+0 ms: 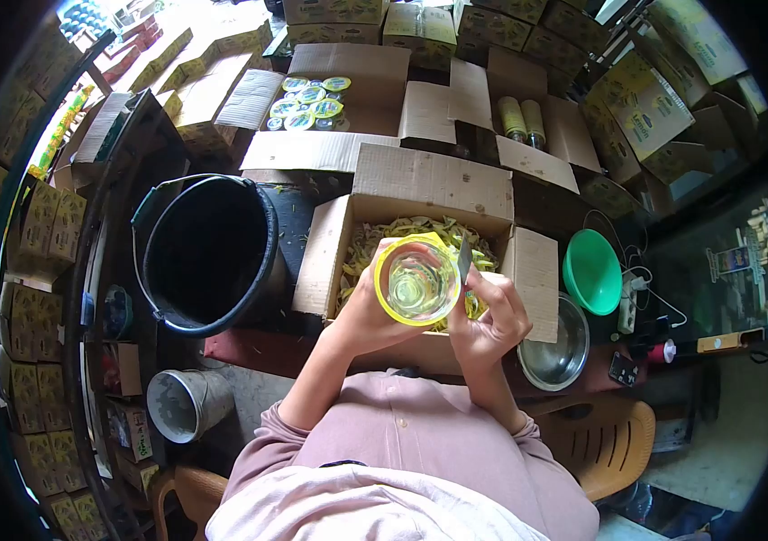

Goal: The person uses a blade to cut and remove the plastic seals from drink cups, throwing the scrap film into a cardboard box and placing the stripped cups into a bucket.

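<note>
My left hand [361, 311] is wrapped around a clear plastic cup [418, 281] with a yellow rim, its open mouth turned up toward me. In my right hand [495, 317] a small grey metal blade [465, 259] is pinched between thumb and fingers. The blade stands upright against or very near the cup's right edge; whether it touches is unclear. Both hands are above an open cardboard box [434, 180] holding many yellow-green strips [411, 229].
A big black bucket [157, 252] stands left, with a grey bucket [190, 406] lower. To the right are a green bowl [592, 270] and a metal bowl [569, 347]. Behind, one open carton [348, 61] holds several lidded cups [309, 102], another two cup stacks [521, 122].
</note>
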`<state>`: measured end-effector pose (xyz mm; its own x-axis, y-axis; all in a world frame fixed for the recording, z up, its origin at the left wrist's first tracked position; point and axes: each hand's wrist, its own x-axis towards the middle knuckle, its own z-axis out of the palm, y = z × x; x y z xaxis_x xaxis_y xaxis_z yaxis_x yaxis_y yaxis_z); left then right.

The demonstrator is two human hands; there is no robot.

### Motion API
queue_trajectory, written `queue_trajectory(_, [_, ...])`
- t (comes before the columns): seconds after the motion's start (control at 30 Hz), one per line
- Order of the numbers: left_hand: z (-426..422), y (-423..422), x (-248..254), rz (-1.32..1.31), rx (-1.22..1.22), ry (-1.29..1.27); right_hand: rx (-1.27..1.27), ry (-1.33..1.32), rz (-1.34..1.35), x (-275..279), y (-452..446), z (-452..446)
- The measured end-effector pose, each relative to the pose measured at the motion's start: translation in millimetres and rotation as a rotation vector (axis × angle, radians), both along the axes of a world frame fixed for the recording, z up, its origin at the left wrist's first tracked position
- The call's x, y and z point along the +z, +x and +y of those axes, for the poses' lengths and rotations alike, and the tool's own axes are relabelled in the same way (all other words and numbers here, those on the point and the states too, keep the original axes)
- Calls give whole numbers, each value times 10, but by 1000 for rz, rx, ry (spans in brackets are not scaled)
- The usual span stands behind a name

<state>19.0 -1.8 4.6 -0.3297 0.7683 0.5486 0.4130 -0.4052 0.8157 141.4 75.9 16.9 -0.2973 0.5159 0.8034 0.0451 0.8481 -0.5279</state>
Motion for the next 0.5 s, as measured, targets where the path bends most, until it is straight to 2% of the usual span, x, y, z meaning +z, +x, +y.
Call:
queue_trajectory(0.1, [-13,-15,-1,10,-61,-20,28,-23,-9,9,7,46])
queue_trajectory(0.2, [5,-6,-67,-186,-155,-13,39,-77,-2,49,14,31])
queue_trajectory(0.4, [49,15,-130,-373,-188,26,21,-84,11,45,48,-45])
queue_trajectory(0.5, [46,29,-109,-373,-155,13,4,-64,11,32,53,-86])
